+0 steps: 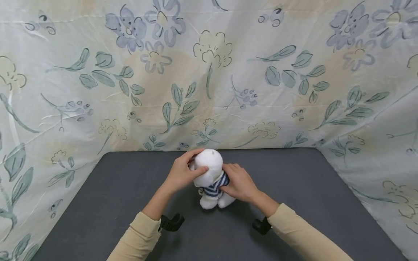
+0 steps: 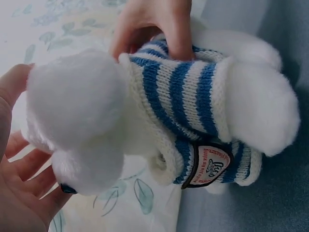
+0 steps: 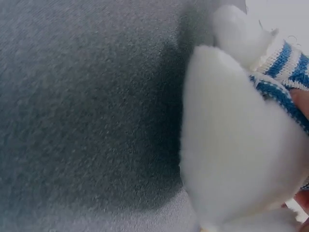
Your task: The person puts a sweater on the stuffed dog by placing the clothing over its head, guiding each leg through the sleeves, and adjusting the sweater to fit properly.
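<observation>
A white plush dog (image 1: pixel 210 161) in a blue-and-white striped knitted sweater (image 2: pixel 186 96) stands on the dark table, its back of the head toward the head camera. My left hand (image 1: pixel 183 172) holds its round head, thumb on one side and fingers round the other. My right hand (image 1: pixel 241 184) grips the sweater-covered body from the right, with the thumb against the knit. A dark-edged patch (image 2: pixel 207 165) with lettering sits on the sweater, and a dark nose (image 2: pixel 68 189) shows in the left wrist view. White furry legs (image 3: pixel 227 140) fill much of the right wrist view.
The dark grey tabletop (image 1: pixel 130 203) stretches around the toy. A pale cloth (image 1: pixel 235 79) printed with flowers and leaves hangs behind the table and along both sides. Black wrist mounts (image 1: pixel 173 222) sit at both cuffs.
</observation>
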`<state>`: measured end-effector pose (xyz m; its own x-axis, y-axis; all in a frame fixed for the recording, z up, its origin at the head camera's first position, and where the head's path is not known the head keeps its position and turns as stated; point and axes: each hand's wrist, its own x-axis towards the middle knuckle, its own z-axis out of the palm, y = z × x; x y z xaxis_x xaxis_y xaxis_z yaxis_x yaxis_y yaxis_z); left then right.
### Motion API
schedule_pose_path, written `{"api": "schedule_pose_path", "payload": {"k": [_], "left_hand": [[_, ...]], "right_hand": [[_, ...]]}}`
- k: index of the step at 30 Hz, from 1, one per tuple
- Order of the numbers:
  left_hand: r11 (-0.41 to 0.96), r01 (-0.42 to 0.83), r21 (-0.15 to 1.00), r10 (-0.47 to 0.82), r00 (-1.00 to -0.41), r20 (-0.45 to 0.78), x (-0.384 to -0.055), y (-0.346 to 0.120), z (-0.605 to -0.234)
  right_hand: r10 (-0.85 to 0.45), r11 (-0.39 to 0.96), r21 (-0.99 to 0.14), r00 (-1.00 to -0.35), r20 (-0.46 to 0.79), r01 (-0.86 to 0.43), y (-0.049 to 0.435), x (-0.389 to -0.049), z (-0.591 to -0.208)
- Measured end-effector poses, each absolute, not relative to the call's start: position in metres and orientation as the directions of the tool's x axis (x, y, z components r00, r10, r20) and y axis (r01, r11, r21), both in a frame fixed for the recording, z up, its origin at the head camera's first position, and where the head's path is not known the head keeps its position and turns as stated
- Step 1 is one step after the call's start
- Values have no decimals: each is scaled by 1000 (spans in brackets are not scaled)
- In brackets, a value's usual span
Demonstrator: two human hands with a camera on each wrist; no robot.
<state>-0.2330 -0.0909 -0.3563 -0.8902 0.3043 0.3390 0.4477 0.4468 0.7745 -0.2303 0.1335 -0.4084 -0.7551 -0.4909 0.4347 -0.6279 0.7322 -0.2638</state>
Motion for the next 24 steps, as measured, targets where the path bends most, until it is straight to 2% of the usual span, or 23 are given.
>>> {"api": "schedule_pose_path", "payload": {"k": [12, 17, 21, 24], "left_hand": [[430, 369, 824, 265, -924, 275, -238, -99, -365], [421, 375, 826, 270, -921, 280, -237, -100, -368], [429, 377, 821, 271, -921, 281, -237, -101, -370], [436, 371, 820, 266, -924, 276, -237, -101, -370]], "right_hand": [[-480, 770, -247, -789, 383, -589, 125, -235, -419], [-498, 758, -284, -802, 331, -587, 128, -233, -417], [-490, 715, -416, -827, 276, -562, 131, -231, -410], [-424, 684, -548, -874, 239, -481, 133, -229, -404]]}}
